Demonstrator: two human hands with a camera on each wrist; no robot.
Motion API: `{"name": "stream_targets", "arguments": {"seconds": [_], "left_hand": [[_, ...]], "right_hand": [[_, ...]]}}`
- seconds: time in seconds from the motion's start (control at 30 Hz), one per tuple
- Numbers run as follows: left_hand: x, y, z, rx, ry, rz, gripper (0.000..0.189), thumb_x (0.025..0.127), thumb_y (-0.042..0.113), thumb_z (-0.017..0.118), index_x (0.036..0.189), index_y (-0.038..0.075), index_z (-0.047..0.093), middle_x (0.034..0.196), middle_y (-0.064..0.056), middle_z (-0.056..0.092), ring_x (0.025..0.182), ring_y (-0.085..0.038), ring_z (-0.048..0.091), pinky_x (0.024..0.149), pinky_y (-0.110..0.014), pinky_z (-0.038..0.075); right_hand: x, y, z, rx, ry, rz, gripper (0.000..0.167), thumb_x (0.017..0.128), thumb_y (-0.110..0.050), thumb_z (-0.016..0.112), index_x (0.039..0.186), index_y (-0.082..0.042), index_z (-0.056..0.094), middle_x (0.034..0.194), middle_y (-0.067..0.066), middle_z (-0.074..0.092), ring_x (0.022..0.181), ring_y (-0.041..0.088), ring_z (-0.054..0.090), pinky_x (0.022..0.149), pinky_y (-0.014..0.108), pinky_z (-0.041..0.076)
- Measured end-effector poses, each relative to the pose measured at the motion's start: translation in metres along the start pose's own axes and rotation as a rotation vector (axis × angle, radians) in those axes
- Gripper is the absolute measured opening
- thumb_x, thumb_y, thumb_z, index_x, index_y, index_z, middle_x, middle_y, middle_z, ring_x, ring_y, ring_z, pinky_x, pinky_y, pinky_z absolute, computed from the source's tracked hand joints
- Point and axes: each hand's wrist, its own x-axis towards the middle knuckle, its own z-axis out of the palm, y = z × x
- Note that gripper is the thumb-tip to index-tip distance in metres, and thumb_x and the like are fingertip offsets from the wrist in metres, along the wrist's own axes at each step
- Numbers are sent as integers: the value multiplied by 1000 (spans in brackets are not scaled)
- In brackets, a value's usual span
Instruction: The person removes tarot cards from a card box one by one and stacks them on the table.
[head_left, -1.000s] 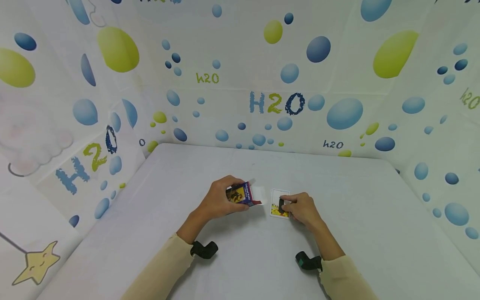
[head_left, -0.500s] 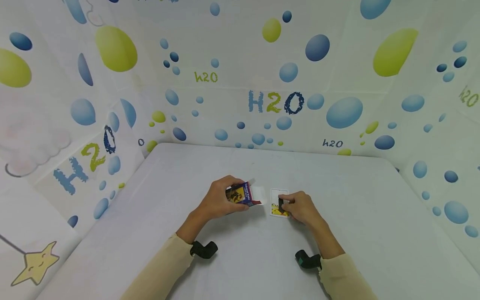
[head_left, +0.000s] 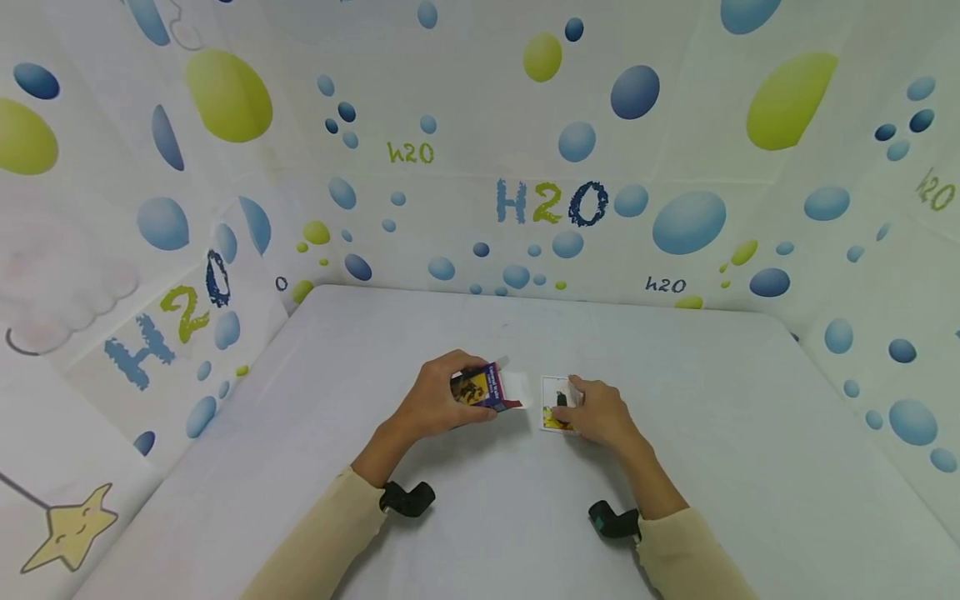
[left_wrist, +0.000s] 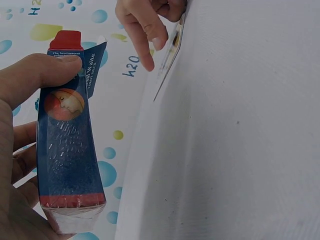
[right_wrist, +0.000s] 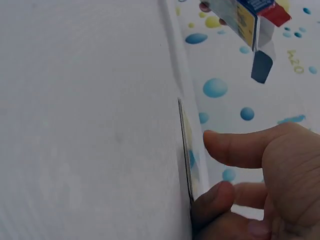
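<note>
My left hand (head_left: pixel 435 398) grips a blue and red tarot deck box (left_wrist: pixel 70 145) between thumb and fingers, held above the table. Its flap end points right, with the red and white flaps open. To the right of the box, a thin stack of picture cards (head_left: pixel 551 390) lies face up on the table. My right hand (head_left: pixel 606 414) is at the stack's right side. The right wrist view shows its thumb apart from the cards (right_wrist: pixel 186 145), while curled fingertips (right_wrist: pixel 215 200) touch near their edge. The hand partly covers the stack's right side.
A white-covered table (head_left: pixel 465 517) spreads beneath both hands. White curtains (head_left: pixel 480 100) printed with blue and green bubbles stand behind it and at both sides. A black wrist camera (head_left: pixel 408 500) is strapped on the left wrist, another camera (head_left: pixel 613 520) on the right.
My right index finger has moved up to the stack's upper right, widening its gap from the thumb. More of the top card's picture shows. The left hand and box stay put.
</note>
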Motion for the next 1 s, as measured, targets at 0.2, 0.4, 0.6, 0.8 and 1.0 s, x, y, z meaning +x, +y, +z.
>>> {"name": "stream_targets", "arguments": {"seconds": [0.2, 0.4, 0.6, 0.8, 1.0], "left_hand": [[0, 2, -1, -4, 0, 3, 68, 69, 29, 94, 128, 14, 65, 120, 4, 66, 108, -16, 60, 94, -37, 54], [1, 1, -1, -2, -5, 7, 68, 69, 29, 94, 128, 14, 65, 120, 4, 66, 108, -16, 60, 94, -37, 53], [1, -1, 0, 6, -4, 3, 68, 70, 31, 94, 129, 14, 66, 120, 4, 66, 108, -16, 59, 94, -37, 54], [0, -1, 0, 2, -11, -15, 67, 70, 32, 93, 130, 15, 66, 120, 4, 65, 108, -16, 58, 94, -35, 54], [0, 0, 0, 7, -11, -18, 67, 70, 32, 93, 130, 15, 66, 121, 4, 65, 109, -16, 58, 94, -35, 54]], "right_hand": [[-9, -16, 8, -145, 11, 52, 91, 80, -49, 79, 143, 9, 46, 111, 24, 55, 87, 34, 55, 67, 42, 49], [-12, -18, 9, -153, 12, 82, 79, 78, -47, 83, 128, 7, 57, 99, 16, 51, 81, 28, 54, 59, 34, 44], [-12, -18, 9, -170, 9, 57, 76, 78, -45, 83, 125, 9, 58, 96, 15, 53, 81, 28, 53, 62, 35, 45], [-10, -17, 8, -170, -5, 45, 71, 78, -42, 82, 120, 10, 59, 95, 16, 54, 80, 29, 54, 61, 35, 45], [-11, -19, 8, -138, 10, 53, 64, 76, -39, 83, 110, 11, 60, 90, 15, 54, 74, 28, 55, 56, 33, 45]]}}
